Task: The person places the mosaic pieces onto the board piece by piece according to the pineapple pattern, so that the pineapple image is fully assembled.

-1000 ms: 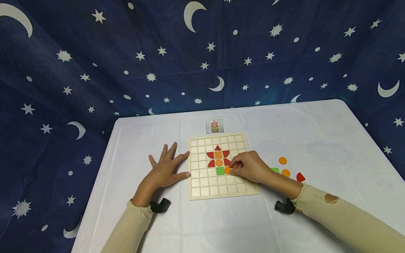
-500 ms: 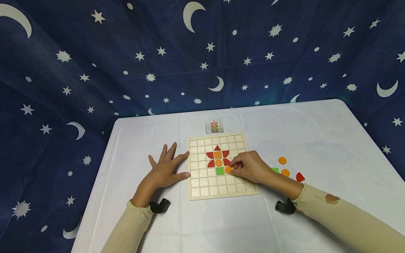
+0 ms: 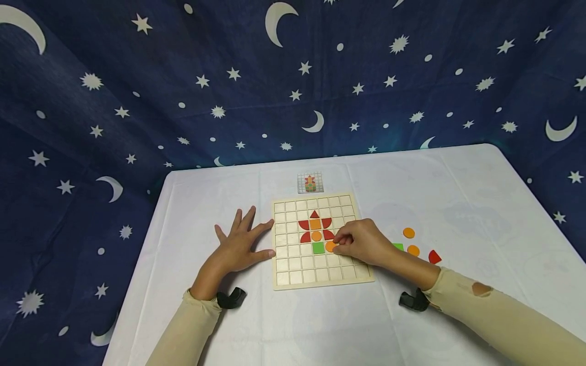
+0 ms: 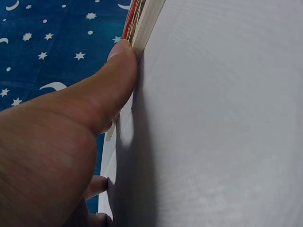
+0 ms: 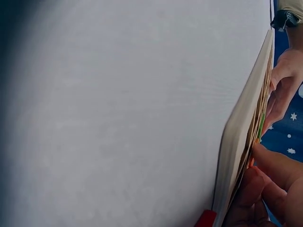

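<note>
My right hand [image 3: 361,243] is over the right half of the wooden grid board [image 3: 324,280], pinching an orange disc [image 3: 330,246] between thumb and fingertips. The disc lies in the cell right of a green square [image 3: 318,248], its right edge hidden by the fingers. Above these on the board are an orange square [image 3: 315,224], another orange disc [image 3: 316,236], a red triangle [image 3: 314,214] and several red quarter-circle pieces [image 3: 304,224]. My left hand [image 3: 238,246] is spread on the table, its thumb and index fingertips touching the board's left edge.
A small pattern card [image 3: 310,182] lies behind the board. Right of the board, partly under my right forearm, are loose pieces: a green one [image 3: 398,246], orange discs [image 3: 409,233] and a red quarter-circle [image 3: 434,256]. A starry dark blue cloth [image 3: 293,127] hangs behind the white table.
The orange disc at my right fingertips has shifted slightly right, off the edge of the green square. My left hand has stayed in place.
</note>
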### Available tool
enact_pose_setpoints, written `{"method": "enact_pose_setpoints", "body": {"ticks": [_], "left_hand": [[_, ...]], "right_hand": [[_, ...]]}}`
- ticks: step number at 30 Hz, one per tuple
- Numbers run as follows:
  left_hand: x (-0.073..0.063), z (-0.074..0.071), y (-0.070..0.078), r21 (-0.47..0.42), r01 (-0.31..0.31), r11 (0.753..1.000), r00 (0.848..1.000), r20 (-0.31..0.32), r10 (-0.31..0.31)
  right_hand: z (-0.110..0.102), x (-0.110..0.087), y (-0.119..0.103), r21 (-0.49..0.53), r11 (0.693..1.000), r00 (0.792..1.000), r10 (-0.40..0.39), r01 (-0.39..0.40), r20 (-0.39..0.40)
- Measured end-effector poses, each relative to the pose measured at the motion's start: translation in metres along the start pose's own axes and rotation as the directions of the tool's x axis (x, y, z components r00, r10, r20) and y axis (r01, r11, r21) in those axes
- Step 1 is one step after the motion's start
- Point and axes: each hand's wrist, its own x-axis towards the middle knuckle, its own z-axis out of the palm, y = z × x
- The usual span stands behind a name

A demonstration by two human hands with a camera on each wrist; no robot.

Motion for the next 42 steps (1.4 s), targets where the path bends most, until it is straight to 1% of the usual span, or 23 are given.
{"method": "enact_pose_setpoints", "body": {"ticks": [4, 7, 11, 13, 16, 19, 22, 26, 31, 36, 39, 42], "left_hand": [[-0.001, 0.0, 0.0, -0.003, -0.002, 1.0, 1.0, -0.002, 0.002], [-0.001, 0.0, 0.0, -0.006, -0.003, 1.0, 1.0, -0.002, 0.003], [-0.001, 0.0, 0.0, -0.01, 0.001, 1.0, 1.0, 0.001, -0.001], [-0.001, 0.001, 0.0, -0.011, 0.003, 1.0, 1.0, 0.003, -0.003], [-0.001, 0.001, 0.0, -0.014, 0.003, 1.0, 1.0, 0.002, -0.003], [-0.002, 0.001, 0.0, -0.019, -0.001, 1.0, 1.0, -0.002, 0.001], [-0.003, 0.0, 0.0, -0.021, 0.0, 1.0, 1.0, 0.001, 0.0], [-0.003, -0.001, -0.001, -0.013, 0.003, 1.0, 1.0, 0.011, -0.002], [-0.003, 0.0, -0.003, -0.01, -0.003, 1.0, 1.0, 0.01, 0.003], [-0.002, -0.001, -0.002, -0.013, 0.002, 1.0, 1.0, 0.009, -0.001], [-0.002, -0.001, -0.001, -0.015, 0.001, 1.0, 1.0, 0.008, -0.001], [-0.002, -0.001, 0.0, -0.018, -0.002, 1.0, 1.0, 0.003, 0.002]], "right_hand": [[-0.005, -0.001, 0.0, -0.005, 1.0, 1.0, 0.011, -0.011, -0.002], [-0.015, -0.004, 0.003, -0.015, 0.999, 0.999, 0.042, -0.043, -0.017], [-0.039, -0.01, 0.012, -0.035, 0.997, 0.996, 0.071, -0.074, -0.06], [-0.052, -0.014, 0.02, -0.063, 0.995, 0.994, 0.074, -0.079, -0.084], [-0.074, -0.023, 0.034, -0.112, 0.99, 0.992, 0.08, -0.09, -0.096], [-0.093, -0.032, 0.047, -0.145, 0.983, 0.992, 0.105, -0.115, -0.075], [-0.105, -0.041, 0.062, -0.17, 0.975, 0.989, 0.144, -0.147, -0.03], [-0.112, -0.05, 0.081, -0.216, 0.963, 0.986, 0.168, -0.161, 0.016], [-0.114, -0.058, 0.098, -0.244, 0.957, 0.985, 0.168, -0.156, 0.032], [-0.115, -0.061, 0.103, -0.246, 0.955, 0.983, 0.18, -0.165, 0.041], [-0.115, -0.062, 0.104, -0.243, 0.958, 0.985, 0.166, -0.152, 0.039], [-0.115, -0.063, 0.104, -0.24, 0.963, 0.99, 0.136, -0.124, 0.033]]}}
